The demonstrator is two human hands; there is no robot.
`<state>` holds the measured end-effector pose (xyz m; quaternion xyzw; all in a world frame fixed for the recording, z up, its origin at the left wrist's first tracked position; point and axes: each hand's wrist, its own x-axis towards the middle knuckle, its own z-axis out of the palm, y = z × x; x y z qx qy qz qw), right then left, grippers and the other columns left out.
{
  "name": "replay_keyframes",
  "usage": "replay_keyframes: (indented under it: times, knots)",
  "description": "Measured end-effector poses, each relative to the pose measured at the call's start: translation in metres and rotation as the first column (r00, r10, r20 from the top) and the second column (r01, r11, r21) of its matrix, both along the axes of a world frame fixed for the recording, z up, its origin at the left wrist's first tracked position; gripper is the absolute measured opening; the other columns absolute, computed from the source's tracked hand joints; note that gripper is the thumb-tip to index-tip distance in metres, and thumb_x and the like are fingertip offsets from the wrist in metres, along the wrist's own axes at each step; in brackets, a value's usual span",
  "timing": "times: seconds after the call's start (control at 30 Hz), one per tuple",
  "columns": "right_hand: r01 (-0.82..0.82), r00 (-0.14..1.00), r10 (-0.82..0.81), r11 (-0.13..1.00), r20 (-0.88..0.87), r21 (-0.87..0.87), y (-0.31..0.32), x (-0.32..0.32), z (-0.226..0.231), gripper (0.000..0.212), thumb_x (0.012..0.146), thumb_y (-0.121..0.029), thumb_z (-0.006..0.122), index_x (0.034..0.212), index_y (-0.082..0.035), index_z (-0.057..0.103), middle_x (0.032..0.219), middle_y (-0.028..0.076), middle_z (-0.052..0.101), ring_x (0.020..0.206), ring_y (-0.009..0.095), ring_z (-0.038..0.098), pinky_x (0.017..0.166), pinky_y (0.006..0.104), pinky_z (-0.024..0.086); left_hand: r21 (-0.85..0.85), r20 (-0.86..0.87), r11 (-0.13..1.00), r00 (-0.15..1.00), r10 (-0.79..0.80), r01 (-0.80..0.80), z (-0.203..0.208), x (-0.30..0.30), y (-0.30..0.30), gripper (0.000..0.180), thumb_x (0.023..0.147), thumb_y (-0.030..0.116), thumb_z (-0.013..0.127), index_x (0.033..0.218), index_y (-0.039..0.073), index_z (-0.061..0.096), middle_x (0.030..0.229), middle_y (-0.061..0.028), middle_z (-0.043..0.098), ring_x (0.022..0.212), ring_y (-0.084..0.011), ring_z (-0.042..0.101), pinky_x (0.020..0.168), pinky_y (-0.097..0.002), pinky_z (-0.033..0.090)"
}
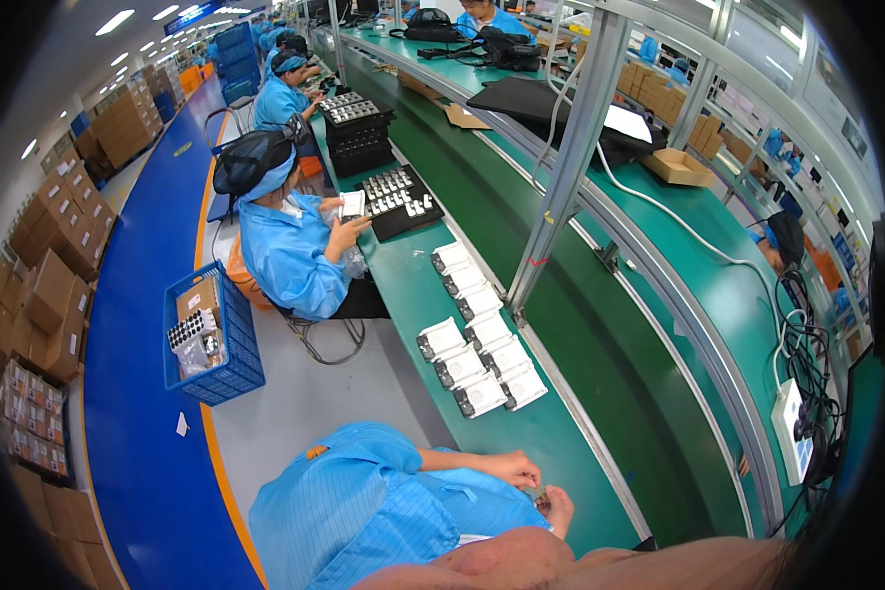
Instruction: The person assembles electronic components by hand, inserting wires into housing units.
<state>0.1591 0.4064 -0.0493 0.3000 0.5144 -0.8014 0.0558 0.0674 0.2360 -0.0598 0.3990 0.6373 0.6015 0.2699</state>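
Low in the view, over the green bench (594, 521), my two hands come close together. My left hand (509, 468), at the end of a light-blue sleeve, has its fingers bent into a pinch. Just beside it, my right hand (559, 507) is curled with its fingers closed. Whatever small thing lies between the fingertips is too small and too hidden to name. Beyond my hands, several white flat packs (482, 393) with dark ends lie on the bench in two uneven rows. Neither hand touches them.
A seated co-worker (283, 246) handles a white piece beside a black tray (418, 218) of small white parts. Stacked black trays (359, 147) stand farther along. A blue crate (228, 372) sits on the floor at left. A metal post (560, 167) rises at the bench's right edge.
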Motion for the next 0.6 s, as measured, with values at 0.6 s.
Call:
replay_keyframes:
  times: [0.6]
  knots:
    - [0.254,0.954,-0.292,0.905,-0.064,-0.34,-0.003,0.007,0.005,0.007,0.083,-0.01,0.058,0.083,-0.004,0.057,0.075,0.003,0.054,0.07,0.014,0.05,0.064,0.0286,0.041,-0.252,0.04,0.967,0.998,0.049,-0.037,0.012,-0.002,-0.001,0.013,0.084,0.015,0.055,0.088,0.004,0.06,0.064,-0.0055,0.062,0.057,-0.0135,0.058,0.054,-0.0273,0.044]
